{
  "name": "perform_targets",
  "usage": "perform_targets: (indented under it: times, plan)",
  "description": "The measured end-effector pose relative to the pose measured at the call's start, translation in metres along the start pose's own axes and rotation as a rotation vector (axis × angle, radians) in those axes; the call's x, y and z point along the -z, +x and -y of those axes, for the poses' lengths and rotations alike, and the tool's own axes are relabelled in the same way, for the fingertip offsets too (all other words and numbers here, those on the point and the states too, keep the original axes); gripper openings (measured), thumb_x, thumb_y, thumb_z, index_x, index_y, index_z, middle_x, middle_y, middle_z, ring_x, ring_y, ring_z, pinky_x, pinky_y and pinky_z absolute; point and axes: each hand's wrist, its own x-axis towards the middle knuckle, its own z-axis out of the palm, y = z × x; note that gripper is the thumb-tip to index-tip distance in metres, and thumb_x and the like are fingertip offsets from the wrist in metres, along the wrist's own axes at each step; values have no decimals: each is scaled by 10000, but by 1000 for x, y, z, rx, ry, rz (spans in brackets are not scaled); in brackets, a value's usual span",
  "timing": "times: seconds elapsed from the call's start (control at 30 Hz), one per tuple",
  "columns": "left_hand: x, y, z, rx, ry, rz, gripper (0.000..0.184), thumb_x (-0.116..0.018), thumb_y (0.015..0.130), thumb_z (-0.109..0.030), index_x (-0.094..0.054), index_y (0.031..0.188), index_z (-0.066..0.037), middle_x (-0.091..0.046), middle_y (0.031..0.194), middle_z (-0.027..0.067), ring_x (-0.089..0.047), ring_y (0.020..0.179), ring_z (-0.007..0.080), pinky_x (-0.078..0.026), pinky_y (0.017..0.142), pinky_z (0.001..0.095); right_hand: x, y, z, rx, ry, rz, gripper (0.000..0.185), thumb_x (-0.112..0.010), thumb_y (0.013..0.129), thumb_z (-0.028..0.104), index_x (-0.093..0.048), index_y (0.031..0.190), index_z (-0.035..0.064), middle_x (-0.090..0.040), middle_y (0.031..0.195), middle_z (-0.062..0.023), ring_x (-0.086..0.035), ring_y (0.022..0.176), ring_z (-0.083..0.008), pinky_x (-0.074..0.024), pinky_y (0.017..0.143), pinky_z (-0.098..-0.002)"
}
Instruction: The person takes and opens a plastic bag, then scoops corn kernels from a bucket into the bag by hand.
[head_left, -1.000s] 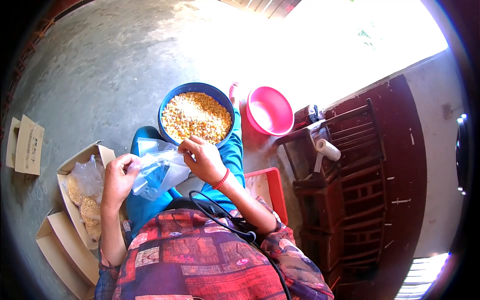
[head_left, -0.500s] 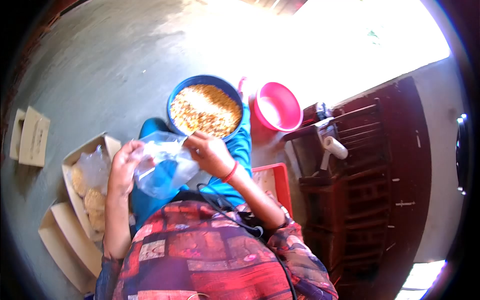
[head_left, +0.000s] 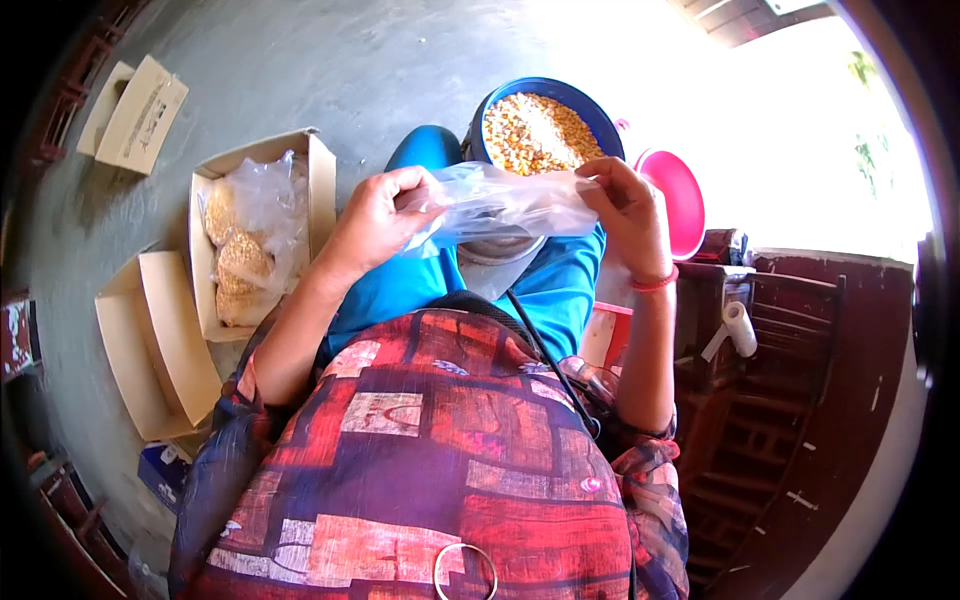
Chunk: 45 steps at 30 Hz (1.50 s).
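A clear plastic bag [head_left: 510, 200] is stretched sideways between both hands, above my lap. My left hand [head_left: 385, 220] pinches its left end, and my right hand [head_left: 628, 210], with a red band at the wrist, pinches the other end. Just beyond the bag stands a blue tub [head_left: 585, 100] of yellow-orange corn kernels [head_left: 535, 130], its near side partly hidden by the bag and my right hand. Beneath the bag, between my legs, part of a round grey-white object [head_left: 500, 250] shows; its kind I cannot make out.
At left, a cardboard box [head_left: 325, 190] holds several filled plastic bags [head_left: 242, 262]. An open carton [head_left: 150, 350] lies nearer, another carton [head_left: 145, 115] farther off. To the right are a pink tub [head_left: 675, 200], a red tray [head_left: 605, 335] and dark wooden furniture with a white roll [head_left: 740, 328].
The bag has gone from hanging loosely open to being pulled taut lengthwise. My hands have moved farther apart. The whole view has shifted, with the boxes now showing more fully.
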Motion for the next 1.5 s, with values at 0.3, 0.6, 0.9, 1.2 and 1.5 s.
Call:
perform_targets:
  times: [0.3,0.6,0.9,1.2,1.5]
  plan:
    - [-23,14,-25,-318,-293,-62,136,-509,875,-94,-579,959,-13,-572,864,-1,-534,773,60,-453,689,211,-24,-10,86,503,-335,144,86,-544,733,-19,-560,814,2,-565,790,-153,-546,767,-300,-431,660,-359]
    - [-23,13,-51,-398,-413,126,254,-488,869,-54,-506,1098,54,-582,972,89,-551,949,159,-443,824,272,-66,-3,21,348,-751,155,406,-469,679,-27,-493,1084,-29,-531,1041,-227,-480,1020,-379,-366,888,-453]
    - [-37,18,-45,-572,-60,-321,181,-555,764,34,-624,922,-20,-643,852,117,-632,780,221,-485,677,294,-62,-2,-1,127,-785,491,235,-542,763,150,-537,938,-7,-570,841,-209,-564,777,-370,-445,678,-460]
    - [-36,3,-59,-251,-521,186,260,-426,779,76,-605,939,-24,-591,936,47,-539,860,115,-418,751,237,-84,2,-62,312,-328,248,328,-606,726,152,-552,1028,35,-575,966,-142,-552,905,-270,-442,795,-350]
    - [-51,-8,-23,-117,9,25,199,-622,755,-82,-574,936,-16,-595,754,88,-582,683,144,-450,637,278,-75,-7,-5,-131,979,-91,383,-461,891,236,-448,1177,-17,-495,1154,-91,-486,1050,-189,-401,887,-319]
